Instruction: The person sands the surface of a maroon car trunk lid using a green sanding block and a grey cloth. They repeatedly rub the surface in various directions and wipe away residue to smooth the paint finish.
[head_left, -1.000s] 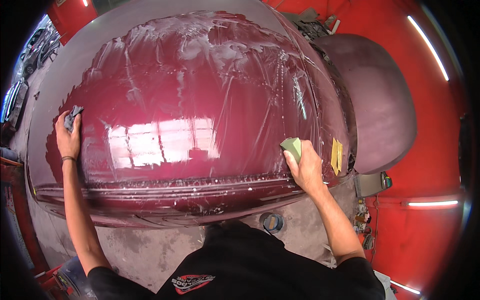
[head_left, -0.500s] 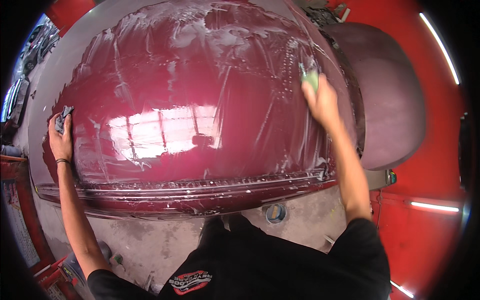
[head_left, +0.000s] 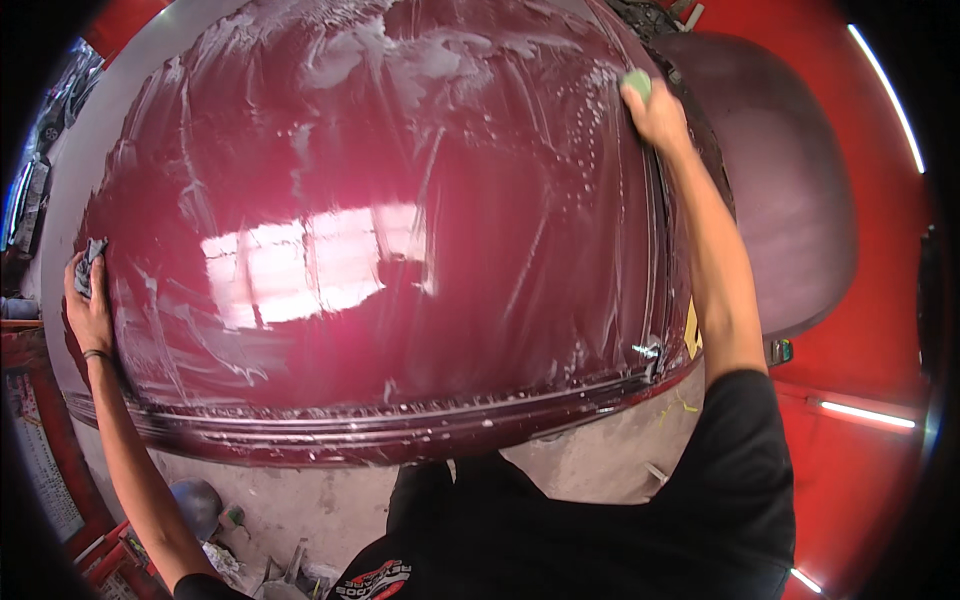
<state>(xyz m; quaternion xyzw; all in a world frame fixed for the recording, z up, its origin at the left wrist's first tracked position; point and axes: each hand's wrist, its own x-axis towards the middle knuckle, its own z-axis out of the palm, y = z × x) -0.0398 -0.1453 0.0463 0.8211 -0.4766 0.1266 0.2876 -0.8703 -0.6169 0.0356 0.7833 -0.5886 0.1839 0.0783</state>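
Note:
A glossy dark red car panel (head_left: 490, 250), broad and curved like a roof, spreads before me, wet and streaked with whitish residue. At its far right side my right hand (head_left: 662, 122) is closed round a pale green pad or block (head_left: 638, 84), which rests on the panel near a grooved edge. Whether it is a sponge or a sanding block I cannot tell. On the far left, my left hand (head_left: 88, 312) lies against the panel, fingers curled over a crumpled grey cloth (head_left: 92, 264).
A dull purplish-grey body panel (head_left: 790, 190) bulges out on the right, before a red wall (head_left: 860, 290) with light tubes. Dark trim (head_left: 330, 425) runs along the near edge. Below lies a concrete floor (head_left: 590, 460), with a grey rounded object (head_left: 196, 508) at lower left.
My right hand has slid the green pad farther away along the panel's right side. My left hand, still on the cloth, sits lower and farther left as the view shifts.

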